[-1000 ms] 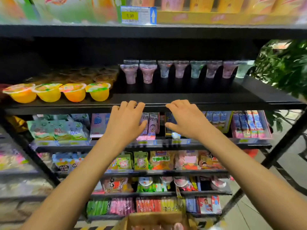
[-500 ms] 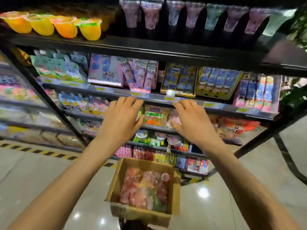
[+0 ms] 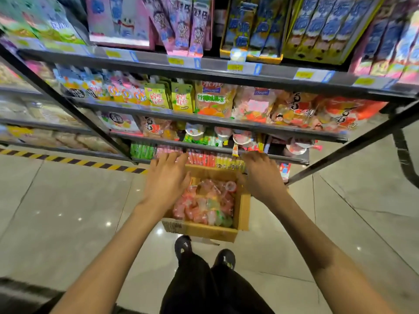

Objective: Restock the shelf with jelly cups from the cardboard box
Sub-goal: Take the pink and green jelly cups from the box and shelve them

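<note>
Cardboard box point(image 3: 204, 233) sitting on floor just in front of shelf point(image 3: 226, 123), jelly cups point(image 3: 204, 207) piled inside it. Left hand point(image 3: 166, 180) hovering over box's left edge, fingers extended, loosely together, gripping nothing. Right hand point(image 3: 260, 175) hovering over box's far right corner, fingers slightly bent, also empty. Judging progress: no cup picked yet, box looking full, plenty left to shelve.

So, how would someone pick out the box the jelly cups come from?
Start at the shelf rack and drop to the tiled floor at its foot. The box sits there, just ahead of the black shoes. It is the only brown cardboard thing, open-topped and full of pink and green cups.
</note>
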